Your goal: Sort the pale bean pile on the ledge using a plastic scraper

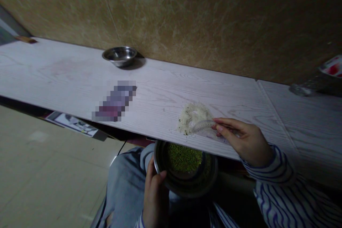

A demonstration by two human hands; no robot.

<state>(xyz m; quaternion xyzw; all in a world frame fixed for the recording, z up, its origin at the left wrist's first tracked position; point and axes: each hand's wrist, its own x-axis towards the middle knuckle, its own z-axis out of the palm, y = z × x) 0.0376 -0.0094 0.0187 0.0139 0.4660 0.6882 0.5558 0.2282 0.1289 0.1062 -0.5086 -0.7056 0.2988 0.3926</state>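
Note:
My left hand (pixel 157 194) grips the rim of a steel bowl (pixel 184 187), which sits just below the table's front edge, over my lap. Green mung beans (pixel 185 157) cover part of its bottom. In my right hand (pixel 247 140), thumb and fingers pinch a clear plastic protractor (pixel 205 125), its curved edge against a pile of white rice (pixel 193 114) on the tabletop. A few dark bits lie among the grains. The rice is close to the front edge, right above the bowl.
A small steel bowl (pixel 120 56) stands by the wall. Nearer the front lies a blurred-out flat rectangular object (pixel 116 101). At the right, a clear plastic bottle (pixel 317 80) lies on the white wood-grain table (pixel 160 89). An open drawer or shelf (pixel 76 124) shows below the table edge.

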